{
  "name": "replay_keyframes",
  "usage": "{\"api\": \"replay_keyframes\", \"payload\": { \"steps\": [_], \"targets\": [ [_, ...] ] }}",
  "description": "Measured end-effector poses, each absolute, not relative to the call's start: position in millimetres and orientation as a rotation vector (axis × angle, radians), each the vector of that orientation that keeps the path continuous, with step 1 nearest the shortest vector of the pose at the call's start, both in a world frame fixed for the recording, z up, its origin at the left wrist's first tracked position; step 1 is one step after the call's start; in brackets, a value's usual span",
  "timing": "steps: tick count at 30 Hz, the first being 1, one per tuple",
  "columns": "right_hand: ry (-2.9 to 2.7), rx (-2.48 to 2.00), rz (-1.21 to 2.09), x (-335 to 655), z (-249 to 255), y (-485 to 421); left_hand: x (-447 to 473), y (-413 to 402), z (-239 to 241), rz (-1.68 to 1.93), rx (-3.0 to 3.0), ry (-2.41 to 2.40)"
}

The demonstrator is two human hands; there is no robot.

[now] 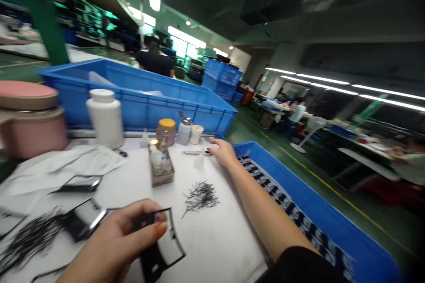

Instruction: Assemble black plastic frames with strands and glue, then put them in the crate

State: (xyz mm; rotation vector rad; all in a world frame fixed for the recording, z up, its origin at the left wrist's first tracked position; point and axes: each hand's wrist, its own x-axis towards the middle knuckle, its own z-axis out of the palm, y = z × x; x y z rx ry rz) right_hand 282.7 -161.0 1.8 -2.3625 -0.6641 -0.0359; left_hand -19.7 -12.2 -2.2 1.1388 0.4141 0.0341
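My left hand (122,239) is at the near edge of the white work surface (212,239), fingers closed on a thin black frame-shaped part (162,247). My right hand (223,151) is stretched far forward with its fingers resting on a slim silver tool (195,152) that lies on the surface; whether it grips the tool is unclear. Between the hands lies a small heap of thin black strips (201,196). A small open box with little bottles (161,170) stands just left of the tool.
A white bottle (105,117), a yellow-capped jar (166,131) and a pink container (29,117) stand at the back before a big blue crate (139,97). Another blue crate (315,221) with dark parts lies to the right. More black strips (26,239) lie left. People work farther off.
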Motion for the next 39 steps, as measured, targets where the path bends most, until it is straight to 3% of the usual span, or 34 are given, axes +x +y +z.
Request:
{"api": "replay_keyframes", "payload": {
  "steps": [11, 20, 28, 39],
  "targets": [
    [-0.678, -2.388, 0.038, 304, -38, -149, -19, -12, 11, 0.130, 0.921, 0.243],
    [-0.368, -1.748, -0.092, 262, 3, -194, -19, -11, 7, 0.147, 1.001, 0.212],
    [-0.663, -1.417, 0.390, 180, 44, -180, -18, -7, 7, 0.173, 1.152, 0.243],
    [-0.949, -1.580, 0.619, 141, 13, -171, -17, 3, 10, 0.195, 1.294, 0.359]
  ]
}}
